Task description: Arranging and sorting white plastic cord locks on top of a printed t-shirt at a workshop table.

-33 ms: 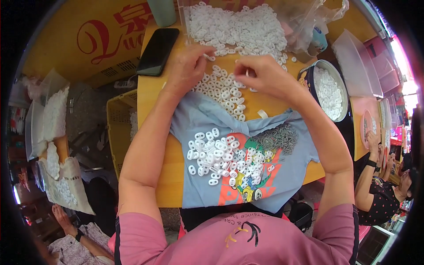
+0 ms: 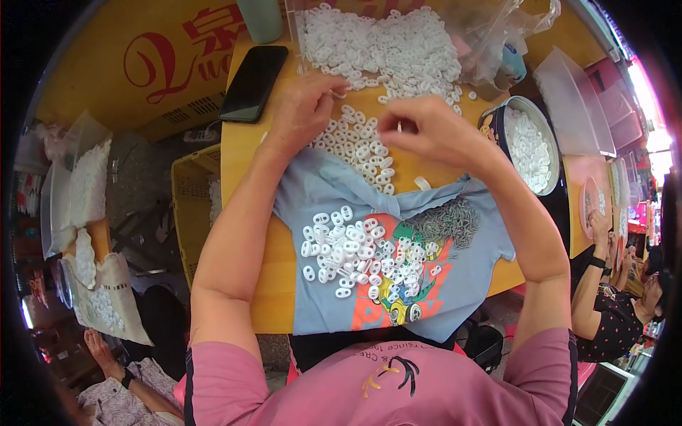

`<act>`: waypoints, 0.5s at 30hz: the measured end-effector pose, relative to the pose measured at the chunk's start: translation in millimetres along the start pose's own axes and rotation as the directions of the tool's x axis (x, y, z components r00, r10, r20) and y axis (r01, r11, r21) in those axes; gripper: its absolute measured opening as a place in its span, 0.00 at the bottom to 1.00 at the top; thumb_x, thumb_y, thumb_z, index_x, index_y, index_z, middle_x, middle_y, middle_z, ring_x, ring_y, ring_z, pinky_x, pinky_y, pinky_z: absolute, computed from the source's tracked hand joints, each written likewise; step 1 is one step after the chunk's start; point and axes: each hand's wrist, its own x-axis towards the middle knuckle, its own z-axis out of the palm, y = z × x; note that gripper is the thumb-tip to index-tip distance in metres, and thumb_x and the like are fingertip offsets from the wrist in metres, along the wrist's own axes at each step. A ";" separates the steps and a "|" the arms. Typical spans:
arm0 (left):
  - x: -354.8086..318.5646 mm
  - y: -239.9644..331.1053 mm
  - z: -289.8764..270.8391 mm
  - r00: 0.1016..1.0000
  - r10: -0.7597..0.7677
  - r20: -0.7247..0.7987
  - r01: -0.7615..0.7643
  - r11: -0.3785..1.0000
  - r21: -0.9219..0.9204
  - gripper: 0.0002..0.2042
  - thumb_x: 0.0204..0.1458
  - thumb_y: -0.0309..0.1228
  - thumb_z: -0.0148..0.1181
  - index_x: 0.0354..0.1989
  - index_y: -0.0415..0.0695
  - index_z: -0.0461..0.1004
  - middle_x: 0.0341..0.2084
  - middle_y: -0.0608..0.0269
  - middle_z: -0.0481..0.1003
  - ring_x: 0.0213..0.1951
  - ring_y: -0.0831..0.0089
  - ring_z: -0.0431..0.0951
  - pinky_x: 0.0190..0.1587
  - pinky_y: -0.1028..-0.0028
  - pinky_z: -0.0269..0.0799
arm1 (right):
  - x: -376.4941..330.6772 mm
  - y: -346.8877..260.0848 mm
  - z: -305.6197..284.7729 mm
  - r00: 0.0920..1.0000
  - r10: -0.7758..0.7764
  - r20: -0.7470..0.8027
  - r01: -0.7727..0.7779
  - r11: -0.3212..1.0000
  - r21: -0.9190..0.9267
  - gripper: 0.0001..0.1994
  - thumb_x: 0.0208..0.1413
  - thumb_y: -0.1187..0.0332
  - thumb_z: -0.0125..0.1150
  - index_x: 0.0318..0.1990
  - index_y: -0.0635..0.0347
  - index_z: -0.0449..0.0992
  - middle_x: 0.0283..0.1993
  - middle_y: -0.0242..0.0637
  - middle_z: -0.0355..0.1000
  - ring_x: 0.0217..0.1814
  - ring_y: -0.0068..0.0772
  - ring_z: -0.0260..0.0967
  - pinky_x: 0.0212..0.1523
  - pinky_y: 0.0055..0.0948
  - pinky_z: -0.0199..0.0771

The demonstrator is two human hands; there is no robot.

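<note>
Nearest, at the lower edge, the person's pink shirt fills the frame, and both forearms run up from it. Just above, a blue cloth lies on the yellow table. It carries a heap of white rings at mid-frame and a smaller heap of grey clips to the right of it. Above the cloth, more rings are strewn between the hands. The left hand sits left of centre in the upper half, thumb and forefinger pinched on one ring at the near edge of the big pile. The right hand is just right of centre. Its fingers are curled in together under the back of the hand, so I cannot tell whether they grip anything; a thin pale sliver shows at the fingertips, too small to name. Farther up are a phone at upper left and a round tin of white pieces at right. Held against the other picture, nothing has shifted: hands, heaps and phone lie the same, so the sorting stands where it was. The top of the big pile is cut off by the frame, a crumpled bag hides what lies behind it, and the frame's dark rim swallows the corners.
</note>
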 end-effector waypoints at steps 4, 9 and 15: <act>-4.6 2.1 4.1 0.989 -0.148 0.017 0.149 0.974 -0.169 0.13 0.53 0.16 0.50 0.42 0.39 0.80 0.29 0.57 0.81 0.31 0.68 0.82 0.34 0.71 0.76 | -29.6 -28.5 -7.5 0.952 -0.003 0.307 -0.070 0.972 0.225 0.08 0.56 0.69 0.66 0.38 0.64 0.80 0.33 0.35 0.78 0.32 0.22 0.72 0.33 0.26 0.70; -4.3 2.5 -2.2 0.871 -0.481 0.103 0.483 0.799 -0.357 0.17 0.54 0.14 0.45 0.43 0.38 0.81 0.27 0.66 0.79 0.31 0.82 0.78 0.35 0.80 0.74 | -18.2 -19.7 -0.8 0.982 -0.051 0.179 0.025 0.990 0.142 0.08 0.58 0.68 0.65 0.41 0.63 0.81 0.32 0.37 0.78 0.33 0.25 0.73 0.35 0.27 0.71; -1.0 -1.0 0.5 0.888 -0.455 -0.069 0.432 0.876 -0.215 0.14 0.54 0.18 0.47 0.39 0.38 0.82 0.23 0.58 0.80 0.28 0.72 0.82 0.35 0.74 0.76 | 60.6 43.6 18.8 0.896 -0.315 -0.315 0.216 0.926 -0.310 0.08 0.57 0.70 0.61 0.42 0.60 0.82 0.39 0.43 0.77 0.40 0.42 0.77 0.40 0.35 0.75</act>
